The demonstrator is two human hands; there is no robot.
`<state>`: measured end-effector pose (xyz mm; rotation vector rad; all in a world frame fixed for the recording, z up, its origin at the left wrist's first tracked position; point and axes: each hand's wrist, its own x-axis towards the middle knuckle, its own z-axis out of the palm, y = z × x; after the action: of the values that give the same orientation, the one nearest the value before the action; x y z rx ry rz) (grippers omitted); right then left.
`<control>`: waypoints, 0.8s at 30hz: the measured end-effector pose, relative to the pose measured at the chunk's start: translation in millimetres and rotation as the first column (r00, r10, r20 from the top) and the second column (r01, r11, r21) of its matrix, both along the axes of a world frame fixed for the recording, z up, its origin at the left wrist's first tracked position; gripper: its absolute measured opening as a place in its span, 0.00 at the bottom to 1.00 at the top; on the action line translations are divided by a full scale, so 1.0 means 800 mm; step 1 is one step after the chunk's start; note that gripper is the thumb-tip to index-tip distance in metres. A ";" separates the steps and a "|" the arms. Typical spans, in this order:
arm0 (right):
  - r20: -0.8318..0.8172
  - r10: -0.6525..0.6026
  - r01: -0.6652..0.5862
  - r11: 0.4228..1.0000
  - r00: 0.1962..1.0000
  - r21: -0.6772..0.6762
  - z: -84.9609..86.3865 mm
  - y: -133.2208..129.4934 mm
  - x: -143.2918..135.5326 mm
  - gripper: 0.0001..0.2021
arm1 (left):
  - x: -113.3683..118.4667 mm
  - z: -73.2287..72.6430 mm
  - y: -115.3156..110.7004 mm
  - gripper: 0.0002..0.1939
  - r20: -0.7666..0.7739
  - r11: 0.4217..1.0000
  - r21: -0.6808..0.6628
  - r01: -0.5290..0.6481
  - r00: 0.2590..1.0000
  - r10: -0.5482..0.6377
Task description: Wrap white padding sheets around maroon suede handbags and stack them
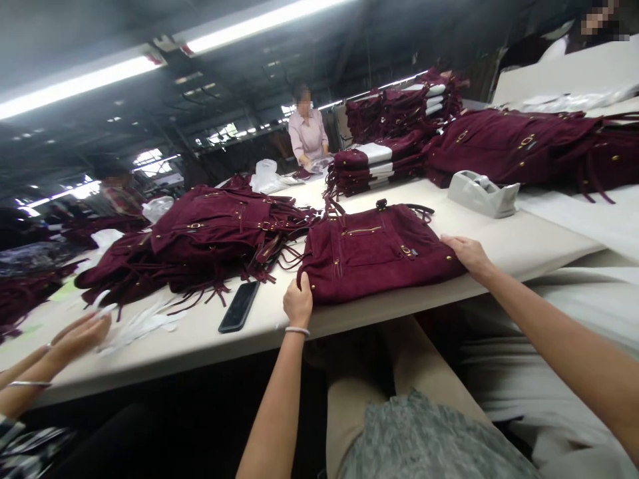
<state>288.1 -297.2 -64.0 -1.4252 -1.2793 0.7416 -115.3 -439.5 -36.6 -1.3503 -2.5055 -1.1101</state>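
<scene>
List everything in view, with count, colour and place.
Bag: one, maroon, table's near edge
Table: one, cream, beneath bag
Phone: one, dark, left of bag
Dispenser: one, grey, beyond bag's right end
Left heap: several bags, uncountable, maroon, beyond phone
Right heap: several bags, uncountable, maroon, beyond dispenser
Stacks: at least two, maroon with white, beyond bag
Strips: several, white, left of phone
Lights: at least two, white, overhead
Co-worker: one, pink shirt, far side
Neighbour's hands: two, left edge
Left hand: one, bag's left end
Right hand: one, bag's right end
</scene>
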 end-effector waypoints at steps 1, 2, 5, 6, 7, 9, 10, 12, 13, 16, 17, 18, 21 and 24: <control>-0.045 0.022 -0.021 1.000 0.999 0.006 -0.004 -0.005 0.004 0.20 | 0.003 -0.003 -0.010 0.18 -0.017 0.999 0.043 0.001 1.000 0.000; -0.055 0.033 -0.033 0.999 0.998 -0.003 -0.006 -0.009 0.008 0.22 | 0.007 -0.005 -0.019 0.18 -0.051 0.994 0.106 0.016 0.999 -0.011; 0.071 0.057 -0.050 0.995 0.996 -0.089 -0.003 -0.021 0.018 0.25 | 0.024 -0.002 -0.041 0.21 -0.240 0.935 0.277 0.219 0.958 -0.153; 0.121 0.085 -0.068 0.988 0.989 -0.135 0.000 -0.024 0.019 0.26 | 0.032 0.002 -0.045 0.23 -0.319 0.904 0.277 0.324 0.919 -0.232; 0.158 0.124 -0.095 0.980 0.980 -0.175 0.004 -0.028 0.020 0.27 | 0.041 0.006 -0.046 0.24 -0.388 0.875 0.230 0.426 0.865 -0.318; 0.168 0.212 -0.179 0.965 0.963 -0.191 0.013 -0.034 0.017 0.28 | 0.058 0.012 -0.042 0.29 -0.454 0.830 0.051 0.555 0.753 -0.476; 0.152 0.250 -0.224 0.960 0.956 -0.165 0.017 -0.036 0.015 0.28 | 0.066 0.014 -0.037 0.32 -0.453 0.807 -0.049 0.588 0.707 -0.543; 0.104 0.282 -0.273 0.957 0.954 -0.097 0.021 -0.039 0.009 0.32 | 0.080 0.015 -0.022 0.38 -0.398 0.743 -0.244 0.622 0.635 -0.662; 0.077 0.273 -0.268 0.960 0.959 -0.077 0.021 -0.040 0.006 0.36 | 0.086 0.013 -0.015 0.42 -0.366 0.705 -0.331 0.627 0.603 -0.709; -0.024 0.219 -0.221 0.971 0.975 -0.096 0.019 -0.040 -0.003 0.41 | 0.098 0.007 0.001 0.53 -0.339 0.607 -0.550 0.573 0.511 -0.790; -0.085 0.222 -0.230 0.968 0.971 -0.105 0.018 -0.039 -0.007 0.40 | 0.101 0.005 0.004 0.53 -0.359 0.598 -0.592 0.540 0.488 -0.796; -0.168 0.226 -0.246 0.964 0.959 -0.104 0.019 -0.037 -0.010 0.38 | 0.104 0.003 0.006 0.51 -0.382 0.599 -0.615 0.512 0.472 -0.795; -0.463 0.203 -0.279 0.955 0.863 -0.101 0.043 -0.026 -0.024 0.31 | 0.108 0.000 0.009 0.32 -0.428 0.640 -0.579 0.505 0.479 -0.766; -0.631 0.175 -0.262 0.964 0.755 -0.046 0.118 -0.008 -0.045 0.22 | 0.109 0.014 0.016 0.26 -0.426 0.701 -0.336 0.629 0.562 -0.709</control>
<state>251.9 -303.9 30.7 -0.9912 -0.8791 1.3540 -27.8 -426.7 -25.2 -2.3833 -1.6892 -0.4624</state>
